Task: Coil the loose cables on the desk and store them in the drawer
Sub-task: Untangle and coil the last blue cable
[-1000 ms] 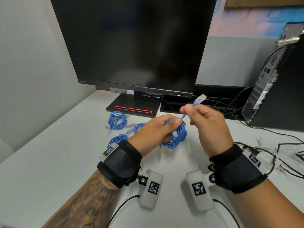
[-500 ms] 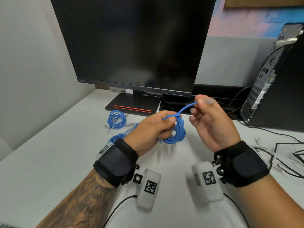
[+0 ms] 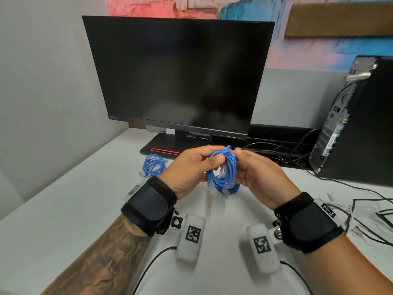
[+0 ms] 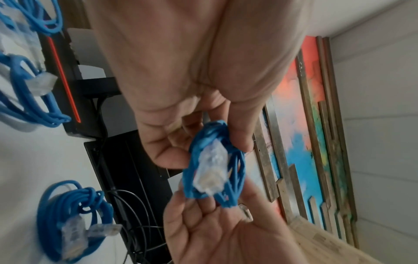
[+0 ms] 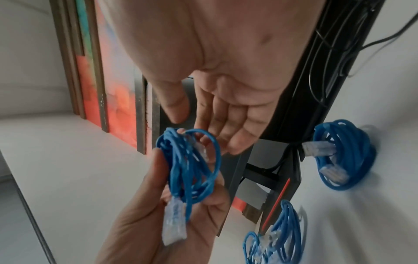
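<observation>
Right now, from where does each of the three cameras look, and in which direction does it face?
Head: worn on the head, looks forward and down at the desk and monitor; both forearms, left hand and right hand show.
Left wrist: on the left wrist, looks along the palm at the blue cable coil; the right hand's fingers show below.
Right wrist: on the right wrist, looks along the palm at the same coil; the left hand grips it.
Shared: all views show the held coil.
</observation>
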`<action>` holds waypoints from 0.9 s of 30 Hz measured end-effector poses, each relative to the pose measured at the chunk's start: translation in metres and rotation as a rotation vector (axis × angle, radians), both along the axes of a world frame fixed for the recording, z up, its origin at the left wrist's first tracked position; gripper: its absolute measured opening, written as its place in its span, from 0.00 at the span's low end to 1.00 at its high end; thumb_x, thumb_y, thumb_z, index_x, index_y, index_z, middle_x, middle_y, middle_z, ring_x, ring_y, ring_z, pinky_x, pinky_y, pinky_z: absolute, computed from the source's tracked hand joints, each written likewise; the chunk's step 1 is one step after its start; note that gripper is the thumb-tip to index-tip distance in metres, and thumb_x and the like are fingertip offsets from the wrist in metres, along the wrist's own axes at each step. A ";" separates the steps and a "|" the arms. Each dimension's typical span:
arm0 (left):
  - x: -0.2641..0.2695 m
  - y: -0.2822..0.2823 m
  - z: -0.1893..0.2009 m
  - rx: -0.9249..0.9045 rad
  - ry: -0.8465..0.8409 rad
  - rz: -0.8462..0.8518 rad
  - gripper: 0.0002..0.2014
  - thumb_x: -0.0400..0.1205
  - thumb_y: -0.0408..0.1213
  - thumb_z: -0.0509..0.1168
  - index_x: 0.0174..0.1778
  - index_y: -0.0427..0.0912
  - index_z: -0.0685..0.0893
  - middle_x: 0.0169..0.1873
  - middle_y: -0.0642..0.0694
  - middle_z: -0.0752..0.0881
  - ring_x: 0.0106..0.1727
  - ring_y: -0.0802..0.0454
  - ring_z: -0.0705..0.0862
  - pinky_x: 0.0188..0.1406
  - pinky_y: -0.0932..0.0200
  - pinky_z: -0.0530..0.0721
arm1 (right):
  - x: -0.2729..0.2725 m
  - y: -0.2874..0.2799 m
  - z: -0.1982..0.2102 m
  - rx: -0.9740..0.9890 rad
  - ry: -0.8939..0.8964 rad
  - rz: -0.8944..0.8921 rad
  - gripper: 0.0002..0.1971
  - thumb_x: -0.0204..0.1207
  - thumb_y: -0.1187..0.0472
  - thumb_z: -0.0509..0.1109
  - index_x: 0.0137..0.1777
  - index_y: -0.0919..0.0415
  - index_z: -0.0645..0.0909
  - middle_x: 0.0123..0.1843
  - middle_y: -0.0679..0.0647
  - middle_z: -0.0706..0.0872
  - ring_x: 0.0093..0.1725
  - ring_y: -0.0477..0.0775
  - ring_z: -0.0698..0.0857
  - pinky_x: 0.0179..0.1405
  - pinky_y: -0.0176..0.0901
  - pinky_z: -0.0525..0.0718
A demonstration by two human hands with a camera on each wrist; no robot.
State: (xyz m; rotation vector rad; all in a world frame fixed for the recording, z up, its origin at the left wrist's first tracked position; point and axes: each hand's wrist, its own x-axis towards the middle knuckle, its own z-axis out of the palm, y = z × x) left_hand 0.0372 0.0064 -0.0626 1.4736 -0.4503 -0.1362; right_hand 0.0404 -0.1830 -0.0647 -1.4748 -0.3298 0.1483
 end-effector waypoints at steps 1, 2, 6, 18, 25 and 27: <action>-0.001 0.000 0.002 0.033 -0.008 0.019 0.19 0.83 0.38 0.67 0.71 0.40 0.84 0.64 0.32 0.85 0.67 0.33 0.84 0.68 0.30 0.82 | -0.002 0.001 0.002 -0.023 -0.002 0.027 0.18 0.87 0.51 0.61 0.64 0.61 0.86 0.58 0.66 0.90 0.60 0.66 0.89 0.66 0.59 0.84; -0.002 -0.001 0.004 0.064 -0.021 0.041 0.17 0.84 0.36 0.67 0.70 0.39 0.84 0.62 0.35 0.87 0.65 0.36 0.86 0.66 0.31 0.83 | -0.005 0.002 0.003 -0.053 -0.006 0.042 0.19 0.86 0.49 0.63 0.64 0.61 0.85 0.56 0.64 0.91 0.60 0.65 0.89 0.66 0.60 0.84; -0.010 -0.003 0.010 0.138 -0.066 0.064 0.13 0.85 0.31 0.67 0.66 0.39 0.86 0.57 0.35 0.89 0.57 0.36 0.89 0.56 0.40 0.90 | -0.013 0.006 0.010 -0.138 -0.013 0.077 0.18 0.74 0.44 0.75 0.50 0.59 0.85 0.42 0.54 0.86 0.50 0.59 0.87 0.66 0.67 0.81; -0.030 -0.002 0.046 0.212 -0.104 0.089 0.20 0.83 0.31 0.70 0.71 0.45 0.80 0.51 0.36 0.91 0.49 0.44 0.92 0.47 0.46 0.91 | -0.033 -0.004 0.049 -0.332 0.037 0.222 0.13 0.79 0.60 0.73 0.62 0.60 0.87 0.60 0.59 0.91 0.67 0.64 0.85 0.72 0.60 0.78; -0.033 -0.012 0.048 0.443 -0.307 0.263 0.09 0.85 0.33 0.67 0.61 0.43 0.85 0.46 0.46 0.89 0.40 0.59 0.88 0.38 0.60 0.91 | -0.041 -0.001 0.057 -0.518 -0.037 0.035 0.10 0.74 0.64 0.76 0.53 0.63 0.82 0.53 0.65 0.91 0.41 0.49 0.87 0.36 0.40 0.84; -0.032 -0.013 0.048 0.441 -0.311 0.336 0.08 0.86 0.34 0.66 0.60 0.41 0.84 0.41 0.48 0.87 0.33 0.64 0.86 0.34 0.64 0.89 | -0.041 0.002 0.057 -0.459 -0.084 -0.099 0.14 0.74 0.65 0.78 0.56 0.67 0.79 0.45 0.64 0.92 0.38 0.52 0.91 0.34 0.42 0.88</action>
